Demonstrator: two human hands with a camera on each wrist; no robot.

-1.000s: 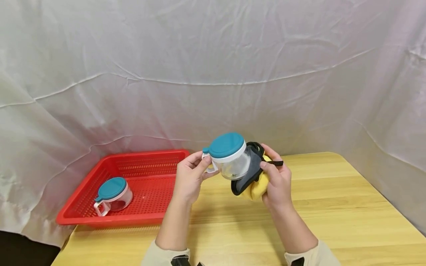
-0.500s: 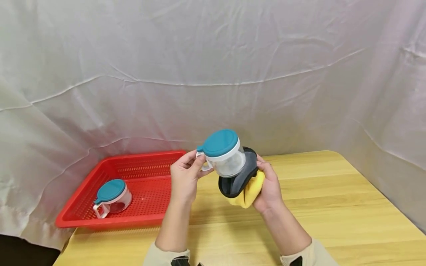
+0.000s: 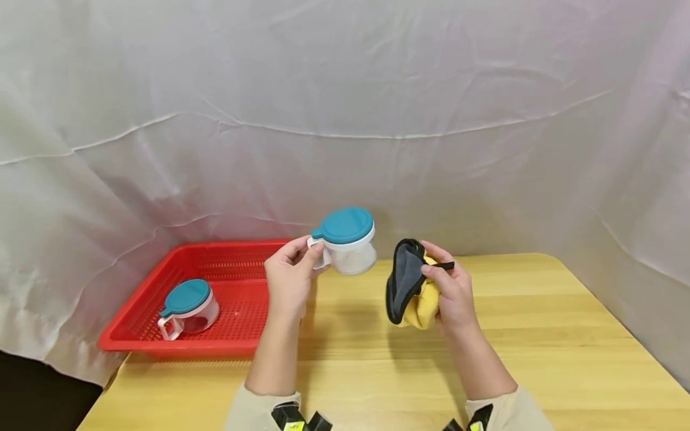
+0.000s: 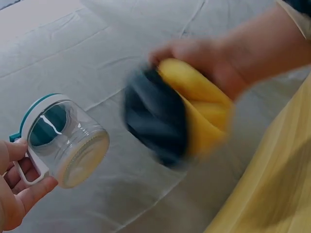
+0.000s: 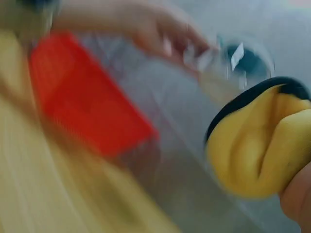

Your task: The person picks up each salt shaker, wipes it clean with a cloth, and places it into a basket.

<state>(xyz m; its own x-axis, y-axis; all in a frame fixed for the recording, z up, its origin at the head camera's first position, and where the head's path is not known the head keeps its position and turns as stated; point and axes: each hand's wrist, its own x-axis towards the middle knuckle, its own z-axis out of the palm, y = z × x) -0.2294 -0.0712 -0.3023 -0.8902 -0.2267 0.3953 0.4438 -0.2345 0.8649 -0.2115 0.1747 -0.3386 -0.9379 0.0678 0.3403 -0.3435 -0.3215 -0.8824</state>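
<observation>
My left hand (image 3: 291, 272) pinches the white handle of a clear glass seasoning jar (image 3: 353, 261) with a teal lid, held up over the table. Its clear bottom faces the right side in the left wrist view. In my right hand (image 3: 451, 293) is a bunched cleaning cloth (image 3: 406, 281), grey with black edging on one face and yellow on the other. A gap separates cloth and jar in the head view. The cloth (image 4: 155, 116) is blurred in the left wrist view. A second seasoning jar (image 3: 188, 305), same teal lid and white handle, stands in the red basket.
The red plastic basket (image 3: 232, 346) with perforated walls sits at the left on the wooden table (image 3: 539, 335). A pale fabric sheet (image 3: 399, 179) hangs behind the table and along its sides.
The cloth was against the jar's side and base in both earlier frames; now it has come away to the right. The jar has shifted slightly left in my left hand.
</observation>
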